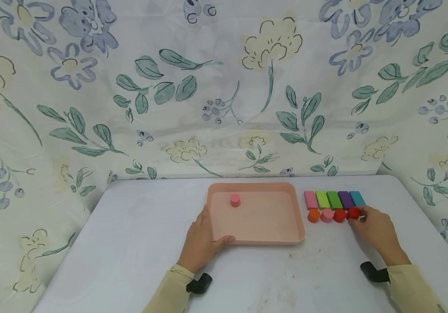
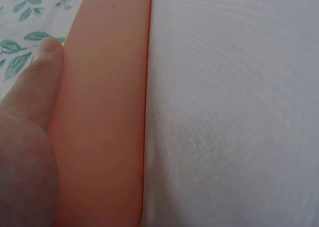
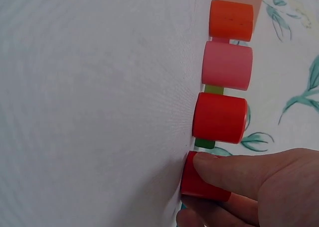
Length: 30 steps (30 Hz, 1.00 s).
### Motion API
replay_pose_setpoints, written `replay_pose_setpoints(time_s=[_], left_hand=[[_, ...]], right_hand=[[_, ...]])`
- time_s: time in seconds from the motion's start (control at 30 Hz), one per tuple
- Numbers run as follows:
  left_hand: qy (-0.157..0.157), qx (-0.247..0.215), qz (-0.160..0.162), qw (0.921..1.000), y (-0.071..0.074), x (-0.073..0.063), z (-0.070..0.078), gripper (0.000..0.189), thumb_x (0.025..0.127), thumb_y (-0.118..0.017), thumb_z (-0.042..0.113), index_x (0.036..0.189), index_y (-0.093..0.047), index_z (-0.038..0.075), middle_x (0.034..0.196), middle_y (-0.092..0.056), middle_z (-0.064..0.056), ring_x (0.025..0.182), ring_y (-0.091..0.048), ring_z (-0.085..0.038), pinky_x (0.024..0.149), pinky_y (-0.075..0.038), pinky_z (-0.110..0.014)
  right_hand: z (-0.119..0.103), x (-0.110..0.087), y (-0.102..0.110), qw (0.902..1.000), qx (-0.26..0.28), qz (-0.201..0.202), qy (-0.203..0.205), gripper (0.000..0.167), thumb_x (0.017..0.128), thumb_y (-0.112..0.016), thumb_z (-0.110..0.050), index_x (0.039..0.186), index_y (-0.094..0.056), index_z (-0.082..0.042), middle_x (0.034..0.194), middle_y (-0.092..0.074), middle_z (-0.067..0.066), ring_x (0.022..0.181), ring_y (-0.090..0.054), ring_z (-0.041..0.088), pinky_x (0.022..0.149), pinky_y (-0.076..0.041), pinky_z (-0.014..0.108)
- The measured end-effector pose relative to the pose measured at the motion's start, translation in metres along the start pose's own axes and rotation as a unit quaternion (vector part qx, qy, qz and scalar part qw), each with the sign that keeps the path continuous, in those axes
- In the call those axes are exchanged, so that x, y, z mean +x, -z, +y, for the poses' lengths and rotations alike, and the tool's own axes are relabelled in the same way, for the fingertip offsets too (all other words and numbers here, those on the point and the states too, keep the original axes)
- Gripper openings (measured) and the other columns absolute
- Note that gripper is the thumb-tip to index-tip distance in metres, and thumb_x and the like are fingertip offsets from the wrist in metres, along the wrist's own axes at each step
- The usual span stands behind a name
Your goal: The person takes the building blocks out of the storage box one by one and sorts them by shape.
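My left hand [image 1: 202, 239] lies at the near left corner of a peach tray [image 1: 263, 232], its fingers along the left side and the thumb on the front edge. In the left wrist view that thumb touches the tray's outer wall [image 2: 104, 107]. One pink cylinder block [image 1: 235, 200] stands inside the tray. To the right, my right hand [image 1: 376, 232] pinches a red cylinder block [image 3: 204, 179] between thumb and fingers, at the right end of a row. Beside it stand another red cylinder [image 3: 220, 117], a pink cylinder [image 3: 228, 65] and an orange cylinder [image 3: 231, 20].
Behind the cylinders, flat blocks lie side by side: pink [image 1: 310, 200], yellow-green [image 1: 322, 199], green [image 1: 334, 200], purple [image 1: 346, 199] and blue [image 1: 357, 198]. Everything rests on a white table [image 1: 138, 230], with a floral cloth [image 1: 224, 87] hanging behind and at the sides.
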<state>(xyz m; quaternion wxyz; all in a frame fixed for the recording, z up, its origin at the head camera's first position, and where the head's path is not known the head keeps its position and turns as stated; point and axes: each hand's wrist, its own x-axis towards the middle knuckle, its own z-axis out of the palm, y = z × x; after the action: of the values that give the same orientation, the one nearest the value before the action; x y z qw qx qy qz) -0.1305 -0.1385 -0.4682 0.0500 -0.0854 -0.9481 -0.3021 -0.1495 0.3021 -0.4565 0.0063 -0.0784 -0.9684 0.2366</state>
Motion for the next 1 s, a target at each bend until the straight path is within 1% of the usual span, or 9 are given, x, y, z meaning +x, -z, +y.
replay_pose_setpoints(time_s=[0.2,0.33,0.4,0.47,0.57,0.7,0.83,0.9,1.0], left_hand=[[0.001,-0.001,0.001,1.0000,0.000,0.000,-0.002,0.118,0.079,-0.080,0.055,0.155,-0.018,-0.008,0.152,-0.038,-0.028,0.129,-0.047,-0.043,0.111,-0.034,-0.058],[-0.003,-0.002,0.001,1.0000,-0.001,0.000,-0.003,0.118,0.079,-0.080,0.056,0.156,-0.017,-0.008,0.152,-0.038,-0.027,0.129,-0.047,-0.043,0.111,-0.034,-0.058],[-0.003,-0.003,0.001,1.0000,-0.001,0.000,-0.003,0.118,0.079,-0.080,0.056,0.156,-0.017,-0.008,0.153,-0.037,-0.027,0.129,-0.047,-0.042,0.111,-0.035,-0.058],[-0.005,-0.006,0.002,1.0000,-0.001,-0.001,-0.003,0.118,0.079,-0.080,0.056,0.156,-0.017,-0.008,0.153,-0.038,-0.026,0.129,-0.047,-0.042,0.110,-0.035,-0.058],[-0.004,-0.005,0.001,1.0000,-0.001,0.000,-0.003,0.118,0.078,-0.080,0.056,0.156,-0.017,-0.008,0.152,-0.038,-0.027,0.128,-0.048,-0.042,0.110,-0.036,-0.058],[-0.001,-0.001,0.001,1.0000,-0.001,0.000,-0.003,0.118,0.078,-0.081,0.055,0.155,-0.018,-0.009,0.152,-0.038,-0.027,0.128,-0.047,-0.043,0.110,-0.036,-0.058],[0.000,0.000,0.001,1.0000,-0.001,0.000,-0.002,0.119,0.078,-0.081,0.056,0.155,-0.018,-0.009,0.153,-0.037,-0.028,0.129,-0.047,-0.043,0.110,-0.035,-0.058],[0.000,0.001,0.001,1.0000,-0.001,0.000,-0.002,0.119,0.078,-0.081,0.056,0.155,-0.018,-0.009,0.153,-0.037,-0.028,0.130,-0.047,-0.043,0.111,-0.035,-0.058],[-0.002,0.000,0.003,1.0000,-0.002,0.000,-0.003,0.119,0.078,-0.081,0.056,0.155,-0.018,-0.009,0.152,-0.037,-0.028,0.129,-0.047,-0.043,0.111,-0.035,-0.058]], right_hand=[[0.000,0.001,0.001,1.0000,0.000,-0.010,0.002,0.053,0.091,-0.070,-0.016,0.128,-0.052,0.017,0.105,-0.062,0.034,0.092,-0.058,0.045,0.075,-0.057,0.052],[-0.002,-0.001,0.005,0.9998,0.009,-0.017,-0.002,0.056,0.092,-0.069,-0.020,0.131,-0.050,0.016,0.113,-0.060,0.036,0.099,-0.056,0.048,0.079,-0.056,0.055],[-0.004,-0.004,0.008,0.9998,0.017,-0.010,-0.002,0.057,0.092,-0.070,-0.020,0.132,-0.049,0.015,0.119,-0.058,0.036,0.104,-0.055,0.050,0.081,-0.056,0.056],[-0.006,-0.006,0.010,0.9998,0.021,0.003,0.001,0.057,0.092,-0.070,-0.018,0.132,-0.049,0.015,0.122,-0.057,0.036,0.107,-0.054,0.051,0.081,-0.056,0.056],[-0.011,-0.009,0.014,0.9990,0.023,0.034,0.015,0.054,0.091,-0.071,-0.016,0.130,-0.050,0.015,0.121,-0.059,0.036,0.105,-0.055,0.050,0.079,-0.056,0.056],[-0.020,-0.011,0.015,0.9979,0.027,0.056,0.020,0.053,0.092,-0.072,-0.015,0.131,-0.052,0.014,0.119,-0.060,0.035,0.105,-0.056,0.050,0.078,-0.056,0.055],[-0.031,-0.014,0.014,0.9975,0.036,0.053,0.031,0.053,0.093,-0.071,-0.016,0.133,-0.052,0.013,0.121,-0.060,0.035,0.105,-0.056,0.049,0.078,-0.057,0.054],[-0.037,-0.015,0.014,0.9975,0.042,0.041,0.038,0.055,0.094,-0.070,-0.018,0.134,-0.051,0.013,0.124,-0.058,0.036,0.108,-0.054,0.050,0.083,-0.055,0.057],[-0.047,-0.016,0.013,0.9973,0.049,0.034,0.043,0.056,0.094,-0.071,-0.020,0.136,-0.051,0.012,0.126,-0.057,0.035,0.110,-0.054,0.051,0.084,-0.055,0.058]])
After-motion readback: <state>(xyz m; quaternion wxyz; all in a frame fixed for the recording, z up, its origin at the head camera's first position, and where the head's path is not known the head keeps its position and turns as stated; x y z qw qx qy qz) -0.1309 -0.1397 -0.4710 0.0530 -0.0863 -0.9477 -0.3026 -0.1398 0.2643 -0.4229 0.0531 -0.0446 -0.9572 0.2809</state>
